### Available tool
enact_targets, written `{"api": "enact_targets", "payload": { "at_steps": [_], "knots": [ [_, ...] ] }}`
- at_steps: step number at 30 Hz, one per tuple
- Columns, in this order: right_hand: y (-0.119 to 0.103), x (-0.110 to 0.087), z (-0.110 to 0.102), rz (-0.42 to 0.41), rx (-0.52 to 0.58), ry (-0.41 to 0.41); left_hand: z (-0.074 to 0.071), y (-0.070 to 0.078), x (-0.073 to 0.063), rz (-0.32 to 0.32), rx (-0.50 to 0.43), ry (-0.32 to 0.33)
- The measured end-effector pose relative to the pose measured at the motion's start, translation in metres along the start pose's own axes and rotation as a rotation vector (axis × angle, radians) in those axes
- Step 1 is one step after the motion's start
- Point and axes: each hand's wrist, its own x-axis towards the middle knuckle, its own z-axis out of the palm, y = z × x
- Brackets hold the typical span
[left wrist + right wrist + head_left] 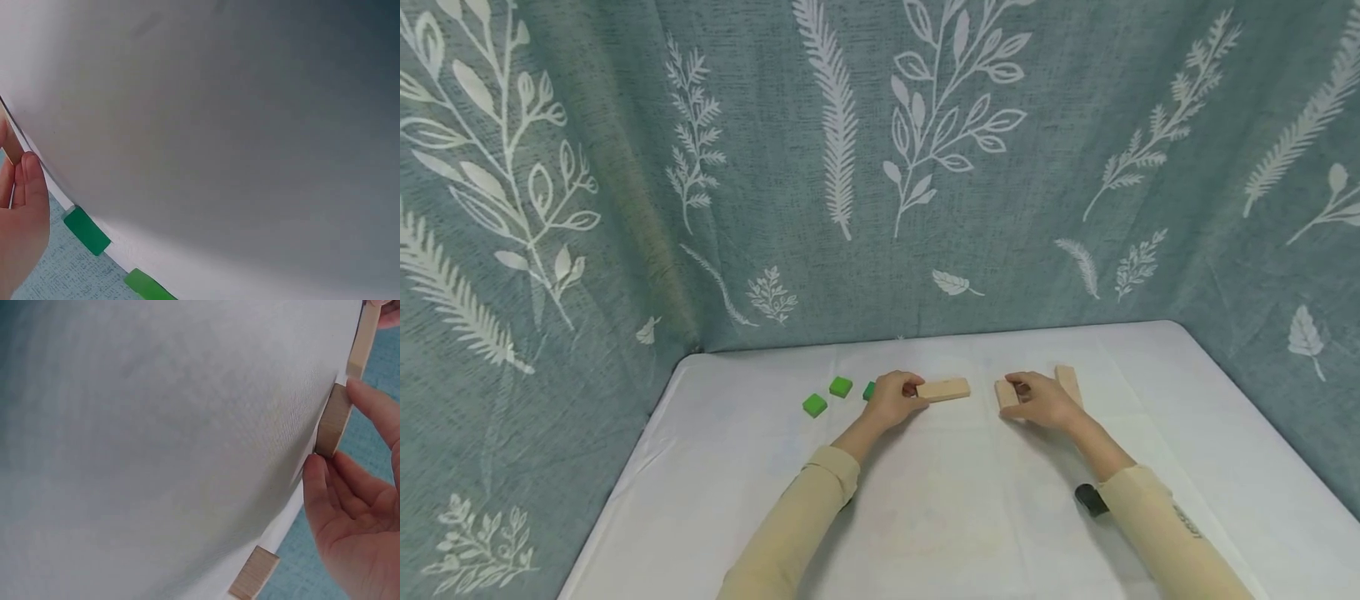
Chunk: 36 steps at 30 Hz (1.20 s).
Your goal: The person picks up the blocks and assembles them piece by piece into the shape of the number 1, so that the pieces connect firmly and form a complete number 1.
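Pale wood sits in both grips in the head view: the left hand (897,398) pinches one end of a long block (945,390), the right hand (1041,400) a second block (1007,395), both on the bench (925,508). On the left wrist view, a dark green block (87,230) lies near the left hand. On the right wrist view, digits span the second block's opposite ends, likely the best hold; it should handle light, stiff, hardly slippery.

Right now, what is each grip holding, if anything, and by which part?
The left grip pinches one wooden block at its left end; the right grip holds another wooden block by its near and far ends.
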Motion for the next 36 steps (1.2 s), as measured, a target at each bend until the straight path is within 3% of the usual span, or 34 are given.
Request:
{"api": "enact_targets", "payload": {
  "at_steps": [15,24,31,36],
  "knots": [
    [0.000,0.000,0.000,0.007,-0.002,0.001,-0.008,-0.004,-0.016,0.034,-0.045,0.002],
    [0.003,0.001,0.000,0.001,-0.001,0.003,-0.014,0.003,-0.031,0.066,-0.097,0.000],
    [0.005,0.001,-0.001,-0.010,0.006,-0.001,-0.014,0.003,-0.038,0.018,-0.096,-0.028],
    [0.006,0.002,-0.001,-0.006,0.016,-0.001,-0.015,0.004,-0.044,0.031,-0.082,-0.046]
  ]
}}
